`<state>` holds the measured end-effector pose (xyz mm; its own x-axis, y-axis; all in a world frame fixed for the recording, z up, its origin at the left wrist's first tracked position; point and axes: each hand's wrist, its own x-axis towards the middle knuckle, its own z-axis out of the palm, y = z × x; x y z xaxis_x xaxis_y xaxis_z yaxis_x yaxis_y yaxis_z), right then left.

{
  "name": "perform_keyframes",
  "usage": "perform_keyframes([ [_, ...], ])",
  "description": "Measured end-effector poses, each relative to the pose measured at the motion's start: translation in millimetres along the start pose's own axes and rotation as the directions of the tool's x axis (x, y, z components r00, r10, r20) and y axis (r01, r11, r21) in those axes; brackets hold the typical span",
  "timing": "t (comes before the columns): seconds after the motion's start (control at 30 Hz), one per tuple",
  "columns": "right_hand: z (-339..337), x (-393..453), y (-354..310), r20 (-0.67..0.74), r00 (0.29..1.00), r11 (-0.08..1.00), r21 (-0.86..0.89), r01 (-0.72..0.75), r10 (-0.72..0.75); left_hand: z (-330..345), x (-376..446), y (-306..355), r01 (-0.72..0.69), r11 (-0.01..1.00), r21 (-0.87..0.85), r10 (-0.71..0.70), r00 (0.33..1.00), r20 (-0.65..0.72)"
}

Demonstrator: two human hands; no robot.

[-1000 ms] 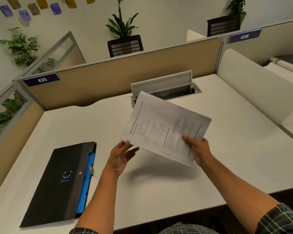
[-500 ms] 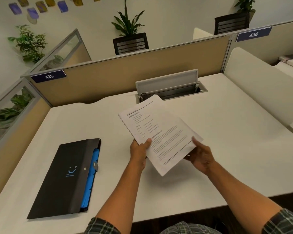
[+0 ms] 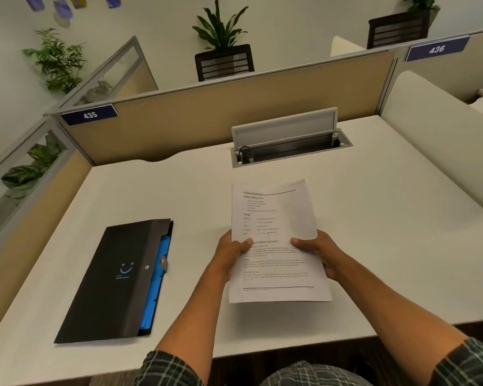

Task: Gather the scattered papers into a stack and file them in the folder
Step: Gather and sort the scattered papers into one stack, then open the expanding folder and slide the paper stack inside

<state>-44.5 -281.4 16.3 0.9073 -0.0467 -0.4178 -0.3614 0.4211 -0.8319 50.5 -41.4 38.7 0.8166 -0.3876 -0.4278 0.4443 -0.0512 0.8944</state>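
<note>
Got both hands, left [image 3: 233, 253] and right [image 3: 322, 253], gripping the paper stack [image 3: 276, 240]; I'd square its edges on the tabletop [image 3: 388, 232] before the folder [image 3: 117, 277].

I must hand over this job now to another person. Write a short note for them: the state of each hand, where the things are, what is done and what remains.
Left hand: grips the left edge of the stack of white printed papers, thumb on top.
Right hand: grips the right edge of the same stack.
Things: the stack is held above the white desk, printed side up. The black folder with blue inner pockets lies closed on the desk, to the left of the hands.
Done: the papers are gathered into one stack; no loose sheet shows on the desk.
Left: open the folder, slide the stack inside, close it.
</note>
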Motion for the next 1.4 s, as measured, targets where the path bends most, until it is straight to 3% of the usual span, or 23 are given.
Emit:
perform_keyframes([
  [0.2,7,5,3,-0.098,0.991,0.986,-0.144,0.081,-0.096,-8,1,-10,-0.026,0.999,0.031,0.028,0.999,-0.046],
  [0.33,2,14,6,-0.185,0.961,0.942,-0.305,0.141,-0.203,-5,9,-17,-0.028,0.986,0.166,0.060,0.980,-0.188],
  [0.53,-10,29,15,-0.278,0.947,0.851,-0.524,-0.006,-0.165,3,15,-27,-0.015,0.855,0.519,0.176,0.949,-0.263],
  [0.73,-6,39,19,-0.435,0.858,0.585,-0.783,-0.211,-0.272,8,16,-35,0.061,0.645,0.761,0.291,0.902,-0.319],
  [0.87,-6,39,19,-0.375,0.876,0.534,-0.828,-0.170,-0.304,9,22,-35,0.020,0.578,0.816,0.282,0.933,-0.223],
  [1.07,-5,39,20,-0.381,0.878,0.510,-0.838,-0.195,-0.291,8,26,-34,0.004,0.589,0.808,0.217,0.963,-0.163],
  [1.2,7,35,17,-0.415,0.827,0.378,-0.885,-0.271,-0.378,6,28,-33,0.011,0.564,0.825,0.222,0.961,-0.164],
  [1.33,34,35,14,-0.299,0.771,0.346,-0.932,-0.109,-0.562,-4,23,-27,-0.011,0.504,0.864,0.356,0.914,-0.196],
  [1.4,54,39,9,-0.211,0.773,0.344,-0.939,0.010,-0.598,-16,19,-21,-0.058,0.416,0.907,0.460,0.874,-0.155],
])
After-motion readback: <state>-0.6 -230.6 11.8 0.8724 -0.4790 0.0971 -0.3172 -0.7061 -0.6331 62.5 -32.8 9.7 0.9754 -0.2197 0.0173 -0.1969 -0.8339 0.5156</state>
